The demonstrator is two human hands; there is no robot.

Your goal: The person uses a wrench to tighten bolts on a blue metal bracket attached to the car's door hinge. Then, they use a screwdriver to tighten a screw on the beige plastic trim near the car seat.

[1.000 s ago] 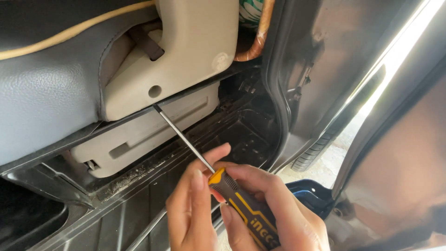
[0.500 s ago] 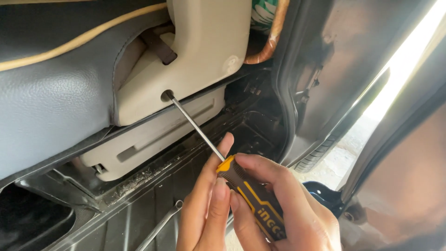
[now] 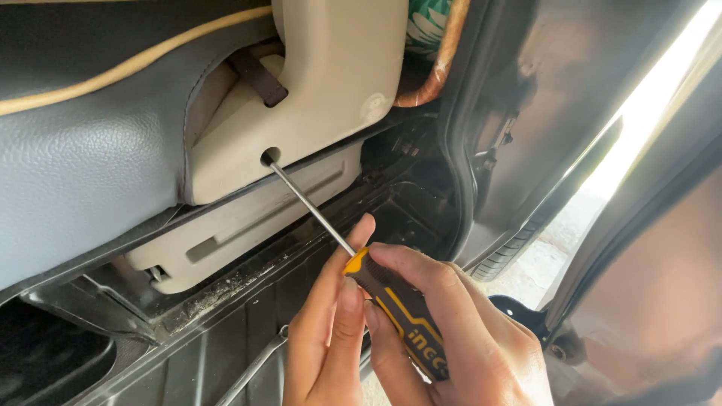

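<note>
The screwdriver (image 3: pixel 353 256) runs its long axis toward 10 o'clock, tip in the hole (image 3: pixel 270 156) of the beige seat trim (image 3: pixel 331 83); right hand (image 3: pixel 459 338) clamps the handle, left hand (image 3: pixel 331 331) pinches beside it

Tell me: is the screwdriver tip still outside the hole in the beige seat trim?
No, the screwdriver shaft ends inside the round hole in the beige seat trim.

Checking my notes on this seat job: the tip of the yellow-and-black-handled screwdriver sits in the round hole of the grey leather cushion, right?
Not quite: in the head view the yellow-and-black-handled screwdriver, held by both hands, has its tip in the round hole of the beige plastic seat trim, not the grey leather cushion.
</note>
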